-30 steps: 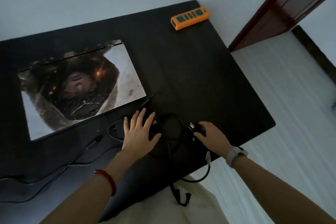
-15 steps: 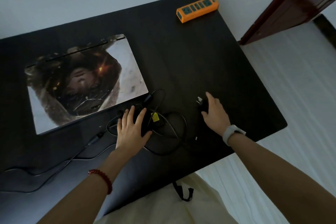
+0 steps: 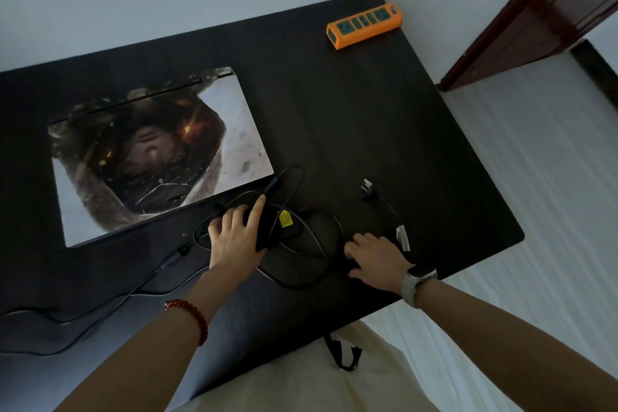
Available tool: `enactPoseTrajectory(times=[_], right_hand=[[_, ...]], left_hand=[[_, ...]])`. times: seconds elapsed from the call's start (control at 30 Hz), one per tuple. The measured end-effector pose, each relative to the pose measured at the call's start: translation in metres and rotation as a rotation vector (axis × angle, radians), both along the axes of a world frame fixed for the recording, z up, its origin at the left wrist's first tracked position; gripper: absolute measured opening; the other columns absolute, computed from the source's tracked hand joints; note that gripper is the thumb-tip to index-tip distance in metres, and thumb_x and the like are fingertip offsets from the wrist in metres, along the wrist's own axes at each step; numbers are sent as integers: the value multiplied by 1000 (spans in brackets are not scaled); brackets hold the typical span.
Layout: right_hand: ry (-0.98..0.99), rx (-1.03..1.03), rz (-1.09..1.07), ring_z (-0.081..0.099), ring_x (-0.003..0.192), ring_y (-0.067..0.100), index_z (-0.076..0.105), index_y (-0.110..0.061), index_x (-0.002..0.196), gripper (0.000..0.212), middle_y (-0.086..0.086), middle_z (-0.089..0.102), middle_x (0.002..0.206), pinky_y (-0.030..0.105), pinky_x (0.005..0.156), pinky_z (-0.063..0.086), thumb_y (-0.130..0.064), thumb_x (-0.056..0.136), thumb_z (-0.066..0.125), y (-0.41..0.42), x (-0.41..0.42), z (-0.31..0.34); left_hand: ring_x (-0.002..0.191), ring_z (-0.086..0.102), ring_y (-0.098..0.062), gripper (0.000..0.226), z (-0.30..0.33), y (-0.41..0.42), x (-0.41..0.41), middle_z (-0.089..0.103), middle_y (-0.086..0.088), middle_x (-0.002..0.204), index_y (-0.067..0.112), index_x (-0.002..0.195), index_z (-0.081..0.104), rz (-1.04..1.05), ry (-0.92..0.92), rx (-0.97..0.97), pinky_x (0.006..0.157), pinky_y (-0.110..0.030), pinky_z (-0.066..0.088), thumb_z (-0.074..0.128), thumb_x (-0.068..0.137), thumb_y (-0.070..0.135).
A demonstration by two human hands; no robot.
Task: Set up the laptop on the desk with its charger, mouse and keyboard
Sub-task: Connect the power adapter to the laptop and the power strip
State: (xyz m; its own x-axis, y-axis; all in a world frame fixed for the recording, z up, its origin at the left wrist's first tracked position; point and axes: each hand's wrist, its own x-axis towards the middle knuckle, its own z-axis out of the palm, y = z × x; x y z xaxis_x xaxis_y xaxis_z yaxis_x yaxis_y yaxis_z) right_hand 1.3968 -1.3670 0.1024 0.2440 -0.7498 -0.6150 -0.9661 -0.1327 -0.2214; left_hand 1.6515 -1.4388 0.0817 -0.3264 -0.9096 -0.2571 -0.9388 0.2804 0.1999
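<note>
- Dark surface (image 3: 334, 117) against a pale wall, brown door (image 3: 535, 17) at the far right, pale floor below.
- Laptop (image 3: 157, 157) already on the surface, lid shut, picture sticker on top, lying left of centre.
- Orange power strip (image 3: 364, 25) at the far right corner, well apart from the laptop, nothing plugged into its sockets.
- Charger brick (image 3: 271, 224) with a yellow label just in front of the laptop's near right corner, its cord (image 3: 321, 244) in loose loops around it.
- Wall plug (image 3: 369, 191) lying free on the surface to the right of the loops, prongs up, not yet in the strip.
- Left hand (image 3: 235, 241) resting on the charger brick, fingers (image 3: 257, 209) spread and fairly straight, pressing rather than gripping.
- Right hand (image 3: 376, 257) low over the cord near a white tag (image 3: 403, 239), fingers curled toward the cord; cannot tell whether actually pinching it.
- Judged stage: early, charger being untangled; left to do are plugging both ends, opening the lid, placing mouse and keyboard.
- No mouse or keyboard clearly in sight; another thin cable (image 3: 110, 304) trailing off the near left edge, purpose unclear.
- Containers: none on the surface; only a black strap (image 3: 341, 354) hanging below the near edge, possibly a bag, contents hidden.
</note>
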Motion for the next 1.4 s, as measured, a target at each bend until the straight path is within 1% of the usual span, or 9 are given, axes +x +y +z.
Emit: enactPoseTrajectory(times=[0.23, 0.37, 0.6, 0.73, 0.97, 1.1, 1.23, 1.3, 1.4], right_hand=[[26, -85, -186, 55, 96, 18, 46, -18, 116, 27, 5, 43, 121, 36, 81, 53, -27, 91, 50, -37, -22, 28], [10, -253, -345, 61, 89, 19, 45, -19, 116, 24, 6, 59, 106, 36, 78, 54, -23, 93, 48, -64, -40, 49], [-613, -481, -1046, 58, 104, 17, 48, -15, 120, 30, 3, 52, 115, 31, 88, 50, -10, 91, 52, -98, -27, 51], [-864, -588, -1266, 64, 95, 18, 45, -18, 118, 29, 2, 47, 115, 27, 74, 55, -3, 93, 45, -123, -9, 52], [-1085, -763, -1340, 66, 83, 12, 43, -10, 128, 35, 3, 56, 110, 20, 69, 54, -6, 93, 48, -201, -15, 101], [-1140, -863, -1239, 56, 65, 6, 52, -12, 95, 10, 4, 58, 83, 17, 58, 45, -7, 94, 43, -244, -14, 141], [-1224, -909, -1113, 51, 66, 20, 46, -19, 103, 15, 5, 53, 80, 27, 61, 49, -13, 96, 35, -288, -7, 185], [-1141, -989, -1005, 53, 75, 22, 50, -14, 112, 22, 11, 57, 91, 26, 63, 46, -14, 97, 34, -310, -3, 201], [-723, -1170, -836, 54, 103, 28, 47, -11, 129, 34, 16, 56, 114, 29, 74, 40, -10, 97, 34, -347, 2, 219]], left_hand=[[119, 49, -27, 111, 2, -4, 17, 55, -7, 128, 13, 145, 23, -64, 24, -85, 99, -49, 29, 82, 56, 40], [108, 58, -30, 109, 2, -1, 20, 62, -11, 118, 6, 139, 38, -96, 13, -151, 90, -50, 38, 87, 47, 37], [123, 46, -24, 109, 3, -3, 17, 52, -4, 132, 13, 147, 17, -105, -83, -73, 101, -46, 28, 76, 62, 47], [130, 35, -20, 106, 3, -4, 15, 41, 0, 140, 18, 148, 4, -103, -135, -28, 106, -43, 19, 65, 70, 56], [135, 22, -21, 93, 31, -41, 22, 26, 2, 147, 31, 144, 21, -124, -31, 27, 110, -47, 16, 45, 68, 78], [133, 27, -19, 60, 69, -92, 15, 35, 3, 143, 31, 133, 42, 16, 6, -26, 107, -46, 22, 41, 83, 65], [124, 37, -21, 36, 121, -151, 17, 45, 1, 132, 27, 119, 56, 134, 46, -122, 103, -45, 26, 44, 90, 46], [123, 39, -22, 35, 145, -178, 22, 46, 0, 131, 24, 121, 55, 174, 56, -164, 104, -45, 26, 44, 92, 40], [124, 40, -23, 36, 169, -214, 33, 46, -2, 133, 22, 126, 51, 216, 69, -208, 105, -43, 27, 43, 93, 36]])
